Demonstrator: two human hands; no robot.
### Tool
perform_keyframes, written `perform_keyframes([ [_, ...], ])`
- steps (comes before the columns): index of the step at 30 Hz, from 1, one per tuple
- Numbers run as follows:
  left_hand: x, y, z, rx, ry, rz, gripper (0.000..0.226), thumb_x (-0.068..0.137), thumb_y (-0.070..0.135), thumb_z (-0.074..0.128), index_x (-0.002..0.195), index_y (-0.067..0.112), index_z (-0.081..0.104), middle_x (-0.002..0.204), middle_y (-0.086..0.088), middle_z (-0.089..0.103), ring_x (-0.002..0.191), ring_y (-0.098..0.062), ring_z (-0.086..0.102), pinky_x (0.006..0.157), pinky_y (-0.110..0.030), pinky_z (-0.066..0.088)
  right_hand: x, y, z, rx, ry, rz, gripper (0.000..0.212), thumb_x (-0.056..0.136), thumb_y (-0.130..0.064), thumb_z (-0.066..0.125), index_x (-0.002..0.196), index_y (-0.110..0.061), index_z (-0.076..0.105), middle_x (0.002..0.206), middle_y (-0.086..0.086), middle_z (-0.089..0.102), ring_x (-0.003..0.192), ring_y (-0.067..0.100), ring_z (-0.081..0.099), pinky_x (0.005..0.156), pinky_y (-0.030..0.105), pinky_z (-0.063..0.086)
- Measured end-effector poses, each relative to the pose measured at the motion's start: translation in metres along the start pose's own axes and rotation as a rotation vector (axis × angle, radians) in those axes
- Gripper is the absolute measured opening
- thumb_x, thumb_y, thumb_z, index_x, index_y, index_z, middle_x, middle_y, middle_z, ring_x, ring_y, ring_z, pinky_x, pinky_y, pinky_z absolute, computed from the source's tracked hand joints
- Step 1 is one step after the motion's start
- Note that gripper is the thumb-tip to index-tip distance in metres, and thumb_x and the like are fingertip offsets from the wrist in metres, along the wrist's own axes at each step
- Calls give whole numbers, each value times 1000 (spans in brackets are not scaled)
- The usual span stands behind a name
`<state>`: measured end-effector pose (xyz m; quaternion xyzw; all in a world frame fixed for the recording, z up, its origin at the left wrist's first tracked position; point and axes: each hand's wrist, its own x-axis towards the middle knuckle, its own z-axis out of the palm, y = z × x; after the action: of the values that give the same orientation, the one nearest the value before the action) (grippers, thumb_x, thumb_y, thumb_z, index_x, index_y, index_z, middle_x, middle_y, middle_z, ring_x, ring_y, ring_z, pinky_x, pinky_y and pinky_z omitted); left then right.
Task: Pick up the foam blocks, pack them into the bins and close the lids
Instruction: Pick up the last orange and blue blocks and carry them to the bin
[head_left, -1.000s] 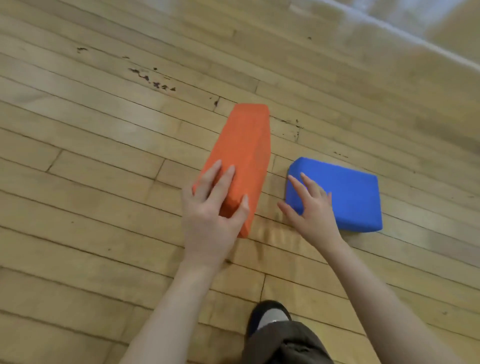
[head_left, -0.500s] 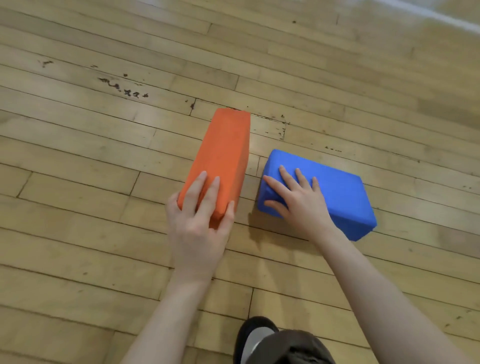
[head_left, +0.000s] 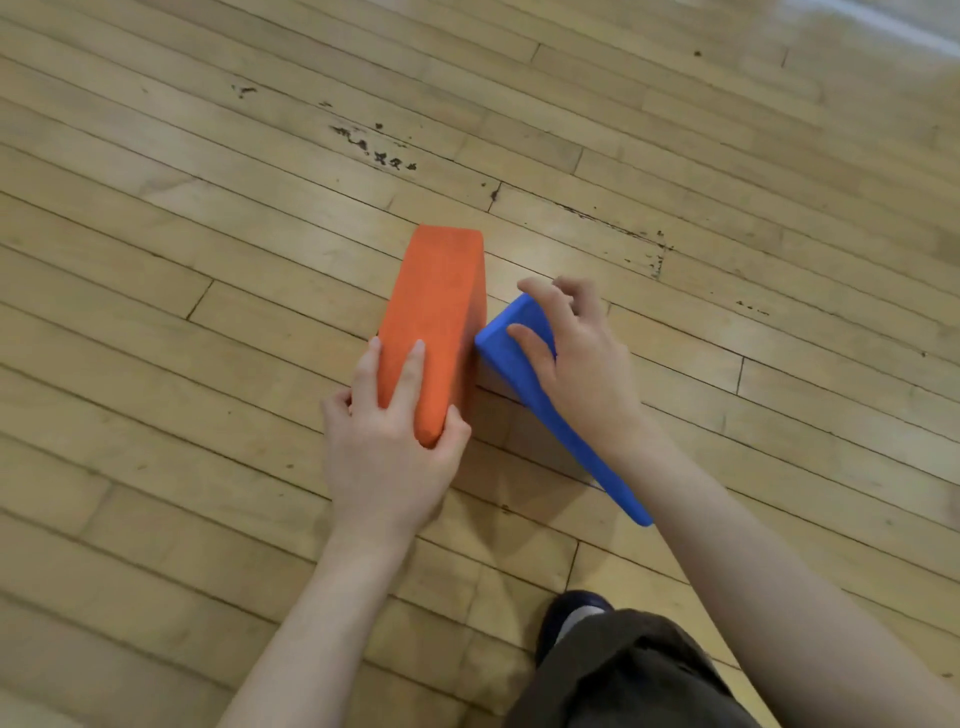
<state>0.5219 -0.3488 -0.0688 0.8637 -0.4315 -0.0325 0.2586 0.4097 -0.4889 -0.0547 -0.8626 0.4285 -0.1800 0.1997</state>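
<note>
Presently, on the wooden floor (head_left: 208, 415): orange foam block (head_left: 434, 312), near end clasped by left hand (head_left: 387, 447); blue foam block (head_left: 511, 358) touching it at 3 o'clock, tilted on edge, gripped by right hand (head_left: 582, 364).

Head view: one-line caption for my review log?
Left hand grips an orange foam block while right hand tilts a blue foam block up off the wooden floor.

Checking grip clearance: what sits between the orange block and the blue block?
Nothing. In the head view the blue block's raised end nearly meets the orange block's side.
</note>
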Motion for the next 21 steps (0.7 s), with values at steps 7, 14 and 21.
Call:
perform_keyframes([
  [7,25,1,-6,127,-74,-63,60,77,53,46,131,28,54,133,-12,51,77,-37,51,67,-38,47,-10,16,4,-246,-287,-165,80,78,-53,50,147,-36,13,151,8,23,115,32,49,69,40,54],
  [14,41,-14,-16,68,-126,-181,60,87,58,43,143,38,34,149,-4,33,107,-33,45,91,-38,39,3,-11,13,-184,-137,-166,62,77,-46,59,135,-27,47,143,6,37,107,25,56,54,26,42],
  [21,44,-54,-60,26,121,-324,60,80,59,38,134,36,48,144,-6,42,103,-34,48,88,-40,42,39,-92,30,-73,-145,-293,62,77,-43,64,135,-27,49,145,5,36,103,23,59,60,24,42],
])
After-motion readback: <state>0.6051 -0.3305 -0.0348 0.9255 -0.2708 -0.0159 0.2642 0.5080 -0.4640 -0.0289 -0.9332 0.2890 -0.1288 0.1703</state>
